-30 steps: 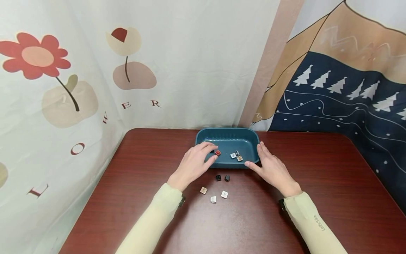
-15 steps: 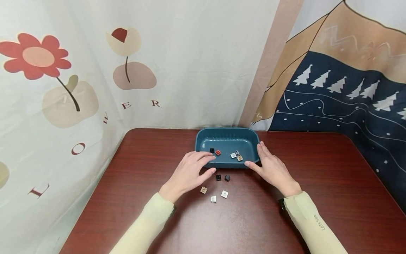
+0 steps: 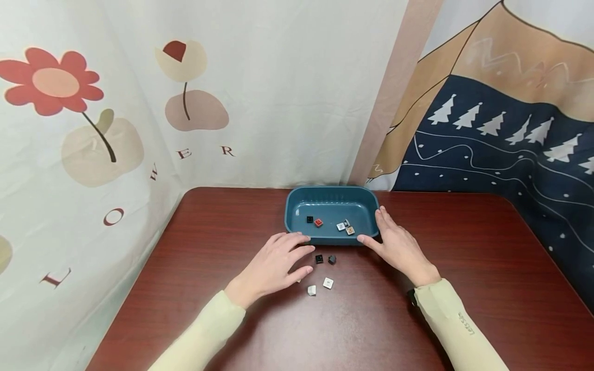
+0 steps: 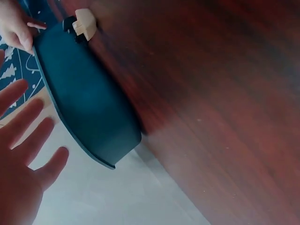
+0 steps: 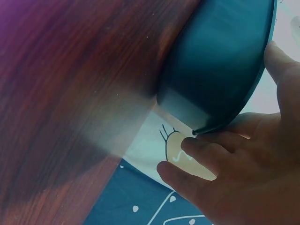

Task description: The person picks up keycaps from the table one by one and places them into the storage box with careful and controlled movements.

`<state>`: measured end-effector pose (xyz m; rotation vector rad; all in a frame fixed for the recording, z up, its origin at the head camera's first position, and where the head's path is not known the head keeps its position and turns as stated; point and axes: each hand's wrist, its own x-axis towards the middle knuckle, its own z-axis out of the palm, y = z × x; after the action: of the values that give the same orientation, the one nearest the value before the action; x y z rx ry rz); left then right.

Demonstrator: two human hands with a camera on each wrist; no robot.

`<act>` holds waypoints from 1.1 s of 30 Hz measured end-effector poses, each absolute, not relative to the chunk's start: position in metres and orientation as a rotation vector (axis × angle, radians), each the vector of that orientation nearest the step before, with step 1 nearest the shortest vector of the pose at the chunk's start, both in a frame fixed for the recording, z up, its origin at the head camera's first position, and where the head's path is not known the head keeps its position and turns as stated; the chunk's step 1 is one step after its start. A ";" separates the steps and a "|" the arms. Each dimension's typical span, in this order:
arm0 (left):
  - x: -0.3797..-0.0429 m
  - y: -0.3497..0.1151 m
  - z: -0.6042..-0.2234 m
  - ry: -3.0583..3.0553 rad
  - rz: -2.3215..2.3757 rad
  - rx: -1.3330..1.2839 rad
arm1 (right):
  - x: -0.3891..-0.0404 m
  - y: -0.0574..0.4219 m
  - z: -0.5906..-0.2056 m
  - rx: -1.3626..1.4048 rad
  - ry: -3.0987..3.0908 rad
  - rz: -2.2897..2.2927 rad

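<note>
My left hand (image 3: 274, 263) hovers over the table by the blue-green plastic tray (image 3: 297, 234), its fingers spread and holding nothing. Near its thumb sits a beige keycap, almost wholly hidden in the head view; the left wrist view shows a beige keycap (image 4: 87, 24). To the right lie a black keycap (image 3: 319, 259), a dark grey keycap (image 3: 332, 259) and two white keycaps, the closer one (image 3: 312, 290) tipped on its side. My right hand (image 3: 401, 247) holds the tray's near right corner, thumb at the front rim and fingers along the side wall.
In the tray lie a black keycap (image 3: 310, 219), a red keycap (image 3: 318, 222), and on the right a small cluster with a white keycap (image 3: 341, 226) and a tan keycap (image 3: 350, 231). The dark red table (image 3: 223, 221) ends at a printed curtain (image 3: 287, 103) behind.
My left hand has pulled back out of the tray, towards me and left, uncovering the black keycap inside and covering the beige one on the table. My right hand stays in place.
</note>
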<state>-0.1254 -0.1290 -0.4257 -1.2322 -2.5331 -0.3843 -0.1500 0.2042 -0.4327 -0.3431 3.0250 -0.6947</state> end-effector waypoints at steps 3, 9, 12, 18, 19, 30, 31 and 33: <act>-0.122 -0.131 -0.428 -2.487 -0.370 -1.266 | -0.150 0.205 -0.433 -0.340 3.024 -0.690; -0.116 -0.135 -0.429 -2.454 -0.379 -1.357 | -0.151 0.205 -0.432 -0.335 3.015 -0.689; -0.113 -0.137 -0.430 -2.512 -0.355 -1.395 | -0.151 0.204 -0.433 -0.338 3.018 -0.689; -0.111 -0.142 -0.434 -2.663 -0.277 -1.430 | -0.151 0.205 -0.434 -0.335 3.020 -0.681; -0.111 -0.142 -0.435 -2.682 -0.266 -1.440 | -0.151 0.205 -0.433 -0.331 3.018 -0.681; -0.111 -0.140 -0.438 -2.709 -0.070 -1.505 | -0.150 0.204 -0.433 -0.336 3.023 -0.691; -0.111 -0.139 -0.439 -2.706 -0.043 -1.510 | -0.150 0.204 -0.432 -0.338 3.023 -0.692; -0.111 -0.139 -0.440 -2.696 -0.007 -1.522 | -0.150 0.204 -0.432 -0.342 3.022 -0.695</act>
<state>-0.1110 -0.1389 -0.4405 -1.5224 -2.6962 -0.0073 -0.1503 0.2042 -0.4324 -0.3415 3.0224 -0.6946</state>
